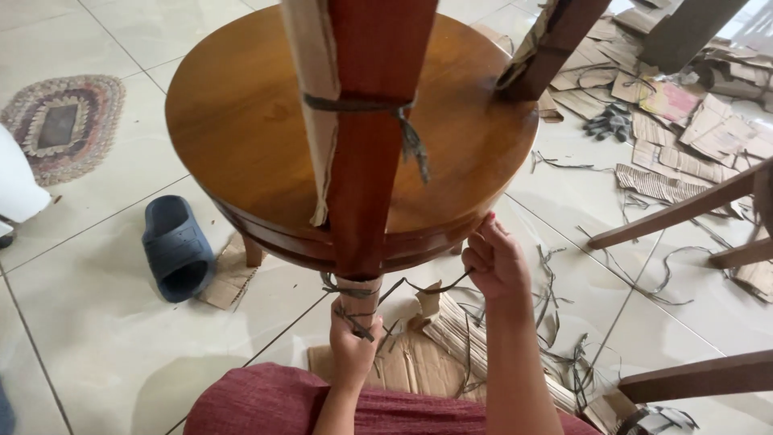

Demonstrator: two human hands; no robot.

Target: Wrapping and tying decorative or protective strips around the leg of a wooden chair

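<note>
The left hand (352, 342) grips the cardboard-wrapped table leg (358, 242) at lower centre; the right hand (493, 262) pinches a taut strap (431, 286). A sudden snap could jerk the right hand back, or tip the upturned round table (241, 121).

Stool leg (366, 137) top cut by frame edge; left hand (352, 342) fingers hidden behind leg.

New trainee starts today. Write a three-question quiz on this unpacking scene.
1. True or false: the left hand grips the cardboard-wrapped foot of the reddish wooden table leg.
2. What does the right hand pull?
A. dark twine strand
B. dark blue rubber slipper
C. oval woven rug
3. What shape is the brown wooden tabletop?

Key: 1 true; 2 A; 3 round.
</note>
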